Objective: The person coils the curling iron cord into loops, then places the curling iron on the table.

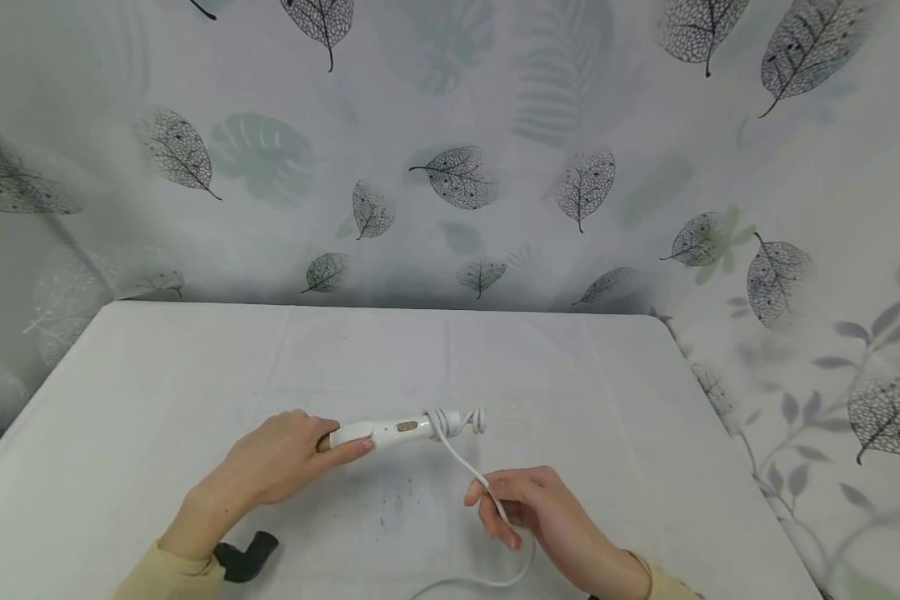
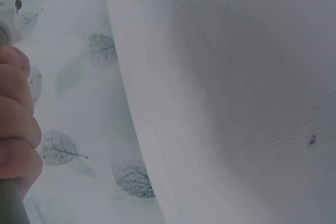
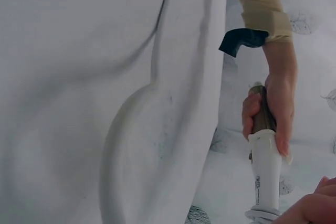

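Note:
My left hand (image 1: 281, 458) grips the barrel end of a white curling iron (image 1: 405, 428), holding it above the table. In the right wrist view, the fingers wrap the brownish barrel (image 3: 263, 121), below which the white handle (image 3: 266, 169) hangs. Loops of white power cord (image 1: 461, 460) circle the handle's far end. From there the cord runs down to my right hand (image 1: 543, 512), which holds it between thumb and fingers. Below that hand, the loose cord curves toward the near edge. The left wrist view catches only curled fingers (image 2: 18, 111) and part of the iron.
A white cloth covers the table (image 1: 195, 367), with small dark smudges near the middle. Leaf-patterned fabric (image 1: 450, 100) hangs behind and along the sides. A black curved piece (image 1: 247, 557) sticks out by the left sleeve (image 1: 172, 575).

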### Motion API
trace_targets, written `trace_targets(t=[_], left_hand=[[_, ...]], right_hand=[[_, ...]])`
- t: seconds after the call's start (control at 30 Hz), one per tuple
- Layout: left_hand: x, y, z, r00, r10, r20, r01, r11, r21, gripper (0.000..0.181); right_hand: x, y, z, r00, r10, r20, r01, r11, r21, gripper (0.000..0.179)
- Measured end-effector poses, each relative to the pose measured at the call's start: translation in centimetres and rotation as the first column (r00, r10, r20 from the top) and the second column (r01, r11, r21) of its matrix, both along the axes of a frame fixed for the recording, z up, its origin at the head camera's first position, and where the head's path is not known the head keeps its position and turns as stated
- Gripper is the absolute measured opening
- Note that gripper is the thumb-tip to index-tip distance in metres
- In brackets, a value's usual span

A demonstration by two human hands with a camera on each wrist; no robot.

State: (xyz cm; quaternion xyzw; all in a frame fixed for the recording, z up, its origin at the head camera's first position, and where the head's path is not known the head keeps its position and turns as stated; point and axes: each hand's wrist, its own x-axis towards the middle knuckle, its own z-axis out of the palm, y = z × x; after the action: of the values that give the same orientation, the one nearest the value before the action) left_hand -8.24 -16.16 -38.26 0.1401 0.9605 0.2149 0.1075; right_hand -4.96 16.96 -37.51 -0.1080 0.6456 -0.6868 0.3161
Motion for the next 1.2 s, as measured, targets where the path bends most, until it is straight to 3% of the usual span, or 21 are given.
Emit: trace_targets(t=[0.23,0.43,0.63,0.87,1.1,1.2], left_hand=[[-0.1,-0.2,0.1,1.0,-0.004,-0.024,0.004,1.0,-0.001,0.054],[-0.1,-0.4,0.3,1.0,0.013,-0.026,-0.013,1.0,0.012,0.054],[0.0,-0.6,0.3,0.999,0.017,-0.037,-0.017,1.0,0.012,0.055],[0.0,-0.6,0.3,0.999,0.004,-0.045,-0.004,1.0,0.01,0.055],[0.2,-0.4,0.5,0.999,-0.017,-0.044,0.017,1.0,0.02,0.055],[0.3,-0.3,0.5,0.999,-0.023,-0.033,0.024,0.999,0.024,0.054]], right_hand=[[0.0,0.2,-1.6,0.999,0.023,-0.041,-0.022,0.999,0.034,0.039],[-0.9,-0.1,-2.8,0.995,0.052,-0.082,-0.037,0.984,0.177,0.04],[-1.9,-0.5,-4.2,0.987,0.116,-0.108,-0.092,0.973,0.21,0.041],[-2.9,-1.6,-5.7,0.972,0.155,-0.179,-0.086,0.936,0.341,0.04],[-4.1,-2.7,-6.1,0.958,0.203,-0.204,-0.12,0.927,0.356,0.041],[-5.0,-3.0,-6.3,0.944,0.23,-0.236,-0.12,0.907,0.404,0.042]])
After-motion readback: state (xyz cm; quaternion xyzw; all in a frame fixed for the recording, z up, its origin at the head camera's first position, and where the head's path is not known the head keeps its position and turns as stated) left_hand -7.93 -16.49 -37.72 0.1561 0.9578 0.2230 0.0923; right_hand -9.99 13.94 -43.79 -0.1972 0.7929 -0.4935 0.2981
